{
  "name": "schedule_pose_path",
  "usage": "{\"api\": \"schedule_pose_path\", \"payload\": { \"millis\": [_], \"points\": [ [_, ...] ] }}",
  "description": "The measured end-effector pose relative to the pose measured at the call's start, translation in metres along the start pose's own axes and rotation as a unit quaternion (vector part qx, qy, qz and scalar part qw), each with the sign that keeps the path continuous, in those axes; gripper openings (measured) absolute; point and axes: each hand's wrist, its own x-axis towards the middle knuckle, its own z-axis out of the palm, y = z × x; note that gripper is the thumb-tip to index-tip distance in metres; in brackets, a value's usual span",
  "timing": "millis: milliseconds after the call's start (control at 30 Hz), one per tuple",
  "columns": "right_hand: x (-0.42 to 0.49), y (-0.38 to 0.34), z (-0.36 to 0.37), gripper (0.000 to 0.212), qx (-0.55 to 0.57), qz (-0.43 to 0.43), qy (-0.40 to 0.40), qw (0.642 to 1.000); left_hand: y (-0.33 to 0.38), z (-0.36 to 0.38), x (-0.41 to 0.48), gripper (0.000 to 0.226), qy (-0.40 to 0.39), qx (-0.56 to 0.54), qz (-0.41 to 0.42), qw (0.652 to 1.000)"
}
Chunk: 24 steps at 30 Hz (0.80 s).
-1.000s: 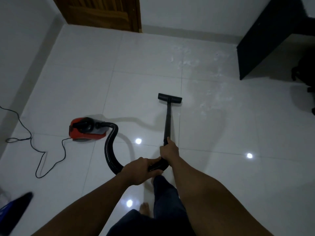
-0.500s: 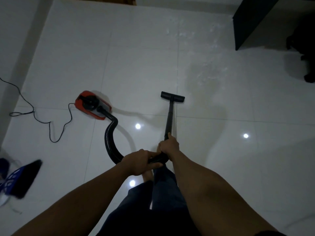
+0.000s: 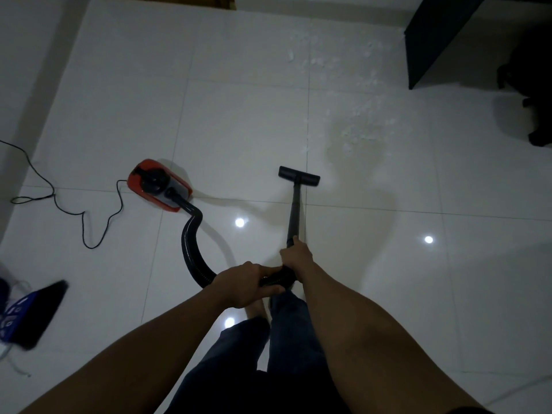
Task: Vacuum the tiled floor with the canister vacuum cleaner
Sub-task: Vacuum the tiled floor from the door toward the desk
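A red and black canister vacuum [image 3: 159, 184] sits on the white tiled floor [image 3: 245, 121] at the left. Its black ribbed hose [image 3: 191, 243] curves from the canister to the handle. My left hand [image 3: 245, 283] is shut on the hose end of the handle. Just ahead of it, my right hand [image 3: 295, 256] grips the black wand [image 3: 294, 213]. The flat floor nozzle [image 3: 299, 175] rests on the tiles. White dust and debris [image 3: 358, 115] lie scattered beyond and to the right of the nozzle.
The black power cord [image 3: 68, 204] loops over the floor at the left. A dark desk panel [image 3: 433, 43] and a chair base [image 3: 534, 115] stand at the upper right. A blue and black object [image 3: 27, 315] lies at the left edge. A wooden door bottom [image 3: 167, 0] shows at the top.
The view has tilted down and the door has slid nearly out of sight. The canister has turned and shifted up-right on the floor. Both hands keep their hold on the wand.
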Motion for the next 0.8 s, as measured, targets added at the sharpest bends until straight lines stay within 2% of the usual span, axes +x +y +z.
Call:
{"api": "schedule_pose_path", "payload": {
  "millis": [100,267,433,567,800],
  "points": [
    [0.012,-0.009,-0.012,0.075,-0.027,0.004,-0.003,1.000,0.006,-0.009,0.013,0.057,-0.001,-0.011,0.001,1.000],
    [0.081,-0.003,-0.029,0.087,-0.060,0.017,-0.017,0.998,0.020,-0.027,0.052,0.055,0.001,-0.029,0.011,1.000],
    [0.092,-0.035,-0.075,0.085,-0.051,-0.002,-0.007,0.999,0.036,-0.047,0.099,0.059,0.003,-0.052,-0.008,0.999],
    [0.112,-0.070,-0.126,0.075,-0.024,-0.010,-0.013,1.000,0.055,-0.076,0.149,0.063,-0.001,-0.064,-0.027,0.998],
    [0.168,-0.111,-0.192,0.073,-0.019,-0.015,-0.009,1.000,0.088,-0.126,0.217,0.059,0.012,-0.062,-0.045,0.997]
  ]
}}
